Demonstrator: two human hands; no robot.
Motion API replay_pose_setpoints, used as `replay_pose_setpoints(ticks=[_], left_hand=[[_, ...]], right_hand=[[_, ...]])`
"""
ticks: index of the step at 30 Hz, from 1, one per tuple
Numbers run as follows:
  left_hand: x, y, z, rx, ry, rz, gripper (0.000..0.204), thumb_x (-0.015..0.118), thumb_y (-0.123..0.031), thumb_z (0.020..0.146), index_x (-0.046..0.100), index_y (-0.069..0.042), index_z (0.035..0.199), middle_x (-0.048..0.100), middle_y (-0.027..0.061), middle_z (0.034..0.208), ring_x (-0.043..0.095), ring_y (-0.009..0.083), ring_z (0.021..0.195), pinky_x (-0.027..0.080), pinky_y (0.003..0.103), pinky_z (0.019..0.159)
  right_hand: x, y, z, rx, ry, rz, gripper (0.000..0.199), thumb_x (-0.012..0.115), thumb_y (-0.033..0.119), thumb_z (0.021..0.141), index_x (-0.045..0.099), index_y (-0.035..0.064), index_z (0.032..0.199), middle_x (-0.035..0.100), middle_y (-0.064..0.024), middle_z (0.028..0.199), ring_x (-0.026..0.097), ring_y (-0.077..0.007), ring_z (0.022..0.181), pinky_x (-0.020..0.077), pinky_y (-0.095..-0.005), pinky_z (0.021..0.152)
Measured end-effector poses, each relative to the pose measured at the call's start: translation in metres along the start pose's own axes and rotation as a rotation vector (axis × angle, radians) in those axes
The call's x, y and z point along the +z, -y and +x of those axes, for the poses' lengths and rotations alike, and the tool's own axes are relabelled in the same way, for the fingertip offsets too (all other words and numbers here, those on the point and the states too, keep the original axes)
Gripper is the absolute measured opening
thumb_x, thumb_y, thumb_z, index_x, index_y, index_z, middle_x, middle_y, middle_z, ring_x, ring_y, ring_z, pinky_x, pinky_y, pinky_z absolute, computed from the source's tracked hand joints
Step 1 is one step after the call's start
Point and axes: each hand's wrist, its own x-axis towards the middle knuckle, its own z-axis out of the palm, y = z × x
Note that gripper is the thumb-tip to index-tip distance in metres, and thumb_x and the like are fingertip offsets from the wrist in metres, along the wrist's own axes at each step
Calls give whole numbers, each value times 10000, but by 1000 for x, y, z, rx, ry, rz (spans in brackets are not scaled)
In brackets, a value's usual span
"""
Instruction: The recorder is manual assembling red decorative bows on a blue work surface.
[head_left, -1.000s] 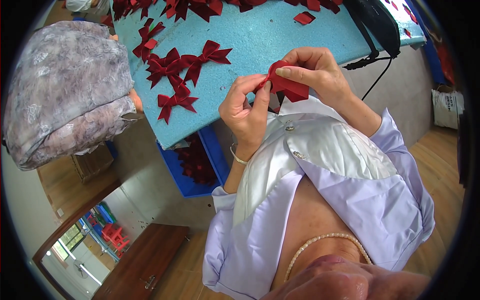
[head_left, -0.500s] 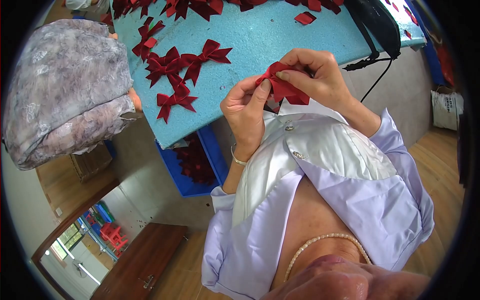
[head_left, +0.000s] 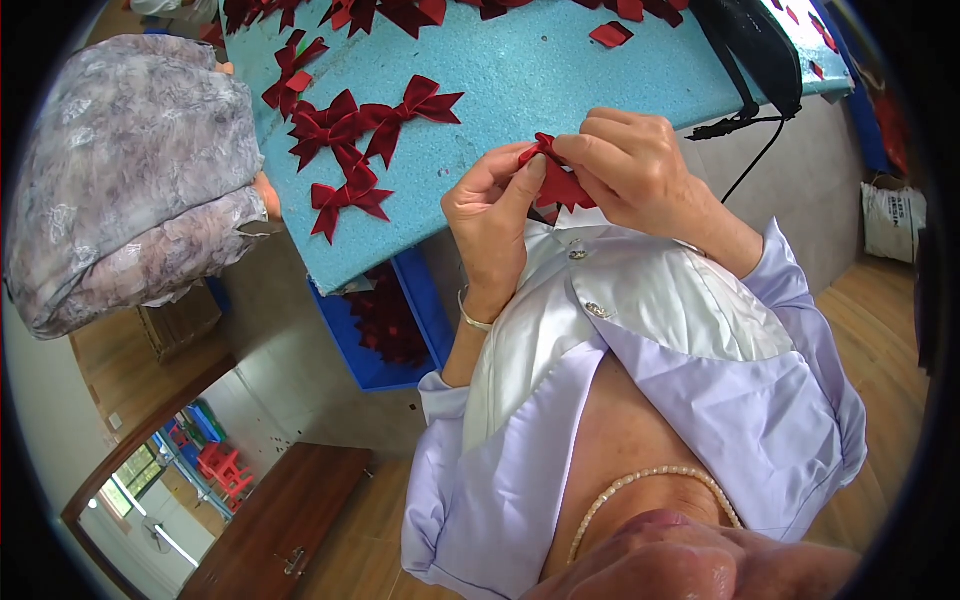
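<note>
Right hand point(head_left: 632, 172) rolled inward beside left hand point(head_left: 489, 218), fingers point(head_left: 530, 180) pinching creased, pointed red ribbon point(head_left: 562, 190).

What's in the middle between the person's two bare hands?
In the head view, a folded red fabric ribbon lies between the bare left hand and the bare right hand, held by both.

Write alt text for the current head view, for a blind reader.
Left hand and right hand pinch a red cloth between them beside a blue table. Dark red bows lie on the table; a blue bin holding red pieces is below. A co-worker is at left.
</note>
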Motion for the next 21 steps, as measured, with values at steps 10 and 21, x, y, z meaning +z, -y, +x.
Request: replay_pose_setpoints(ticks=[10, 21], left_hand=[[-4, -1, 1, -83, 62, -59, 113, 699, 0, 898, 720, 33, 1005, 718, 87, 928, 649, 109, 783, 536, 245, 718], [-6, 0, 2, -155, 29, -184, 127, 697, -27, 906, 722, 19, 1022, 730, 87, 918, 644, 107, 760, 518, 241, 701]], right_hand=[[-3, 0, -2, -43, 87, -7, 268, 688, -33, 664, 626, -30, 925, 528, -90, 663, 538, -250, 565, 417, -364, 464], [-5, -5, -9, 382, 23, 519, 125, 652, -65, 790, 619, -34, 907, 559, -99, 738, 556, -204, 652, 429, -307, 558]])
